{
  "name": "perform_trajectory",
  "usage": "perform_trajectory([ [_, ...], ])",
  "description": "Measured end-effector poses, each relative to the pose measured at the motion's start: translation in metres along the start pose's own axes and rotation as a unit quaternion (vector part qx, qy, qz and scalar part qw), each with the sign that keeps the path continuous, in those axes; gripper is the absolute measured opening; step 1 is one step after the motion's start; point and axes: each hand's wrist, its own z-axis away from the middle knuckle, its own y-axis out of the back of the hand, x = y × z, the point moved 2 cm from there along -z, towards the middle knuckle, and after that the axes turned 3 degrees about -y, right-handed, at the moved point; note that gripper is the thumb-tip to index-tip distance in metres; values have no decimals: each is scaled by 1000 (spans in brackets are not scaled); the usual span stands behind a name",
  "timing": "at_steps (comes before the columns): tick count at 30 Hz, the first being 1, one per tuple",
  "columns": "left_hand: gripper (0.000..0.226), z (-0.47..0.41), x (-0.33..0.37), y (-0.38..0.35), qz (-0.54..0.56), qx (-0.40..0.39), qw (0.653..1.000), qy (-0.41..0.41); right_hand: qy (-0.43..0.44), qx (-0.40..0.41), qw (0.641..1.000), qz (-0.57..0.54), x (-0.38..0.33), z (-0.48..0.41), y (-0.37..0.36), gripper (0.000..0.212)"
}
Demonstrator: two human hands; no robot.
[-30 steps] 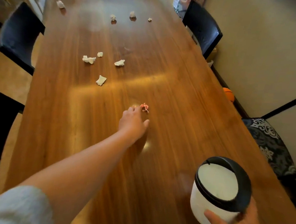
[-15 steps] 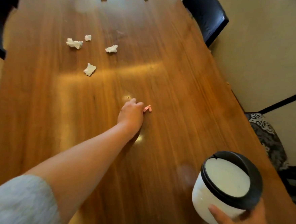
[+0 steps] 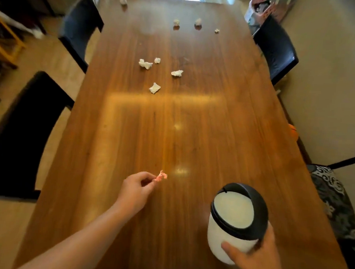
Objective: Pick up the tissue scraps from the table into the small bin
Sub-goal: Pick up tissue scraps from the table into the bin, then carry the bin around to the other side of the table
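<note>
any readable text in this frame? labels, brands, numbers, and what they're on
None readable.
Small bin, held by the right hand: plain white body, black lid, no label visible.
Pink scrap, pinched by the left hand: no print discernible.
Packaging by the table's far right corner: coloured patches, too small and blurred to read.

The small bin is sitting at the near right of the surface, with the right hand wrapping it from the near side. To its left, the left hand is pinching a scrap above the surface. Farther back, four tissue scraps are lying in a loose cluster left of centre. Behind those, three more are lining up across the far end, and one is lying at the far left corner. Chairs are standing along both long sides.
</note>
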Motion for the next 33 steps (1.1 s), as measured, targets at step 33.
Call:
perform_trajectory([
  [33, 10, 514, -159, 15, -26, 243, 902, 356, 257, -443, 837, 192, -9, 159, -137, 105],
])
